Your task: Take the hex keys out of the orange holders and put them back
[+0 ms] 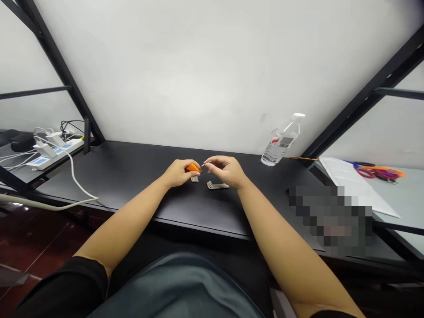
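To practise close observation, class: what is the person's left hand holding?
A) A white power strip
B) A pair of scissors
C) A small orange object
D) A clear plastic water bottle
C: the left hand grips the small orange object in its fingers, while the right hand pinches a thin metal piece beside it.

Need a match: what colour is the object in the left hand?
The object is bright orange; head view.

Allen keys (217, 185) on the desk (132, 176)
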`<state>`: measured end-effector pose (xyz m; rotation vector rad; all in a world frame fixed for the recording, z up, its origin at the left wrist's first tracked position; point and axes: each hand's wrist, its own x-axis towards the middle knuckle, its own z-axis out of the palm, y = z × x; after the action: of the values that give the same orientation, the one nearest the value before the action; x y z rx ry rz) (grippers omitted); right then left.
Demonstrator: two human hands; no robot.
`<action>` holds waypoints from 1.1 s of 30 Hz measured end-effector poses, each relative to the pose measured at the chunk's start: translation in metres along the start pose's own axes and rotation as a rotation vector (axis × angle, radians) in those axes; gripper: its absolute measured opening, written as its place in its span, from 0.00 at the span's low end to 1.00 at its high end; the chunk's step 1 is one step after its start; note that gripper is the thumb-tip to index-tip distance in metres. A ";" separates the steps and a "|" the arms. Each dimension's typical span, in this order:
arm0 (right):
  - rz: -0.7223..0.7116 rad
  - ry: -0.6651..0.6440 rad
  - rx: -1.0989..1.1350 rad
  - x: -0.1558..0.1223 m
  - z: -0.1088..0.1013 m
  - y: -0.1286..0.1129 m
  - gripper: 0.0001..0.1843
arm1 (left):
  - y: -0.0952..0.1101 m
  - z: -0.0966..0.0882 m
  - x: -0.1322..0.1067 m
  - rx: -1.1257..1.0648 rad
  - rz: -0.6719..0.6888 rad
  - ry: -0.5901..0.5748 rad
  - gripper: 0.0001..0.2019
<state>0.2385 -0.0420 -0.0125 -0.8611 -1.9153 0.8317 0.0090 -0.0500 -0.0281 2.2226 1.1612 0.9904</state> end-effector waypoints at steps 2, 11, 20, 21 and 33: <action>0.010 0.003 0.006 0.000 0.000 -0.001 0.19 | 0.000 0.000 0.000 0.003 -0.007 0.015 0.14; -0.015 -0.088 -0.230 0.005 0.003 0.007 0.17 | -0.003 0.002 0.000 0.043 -0.025 0.027 0.12; -0.110 -0.354 -0.657 0.006 0.008 0.001 0.18 | -0.005 0.004 0.001 0.066 -0.092 0.004 0.11; -0.113 -0.408 -0.664 0.005 0.006 0.000 0.17 | -0.004 0.004 0.000 0.062 -0.090 -0.010 0.11; 0.302 -0.628 -0.560 0.000 -0.033 0.020 0.21 | -0.004 0.002 0.001 0.006 -0.073 -0.016 0.10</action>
<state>0.2728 -0.0243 -0.0146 -1.3644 -2.6865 0.8099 0.0080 -0.0471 -0.0318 2.1726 1.2312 0.9386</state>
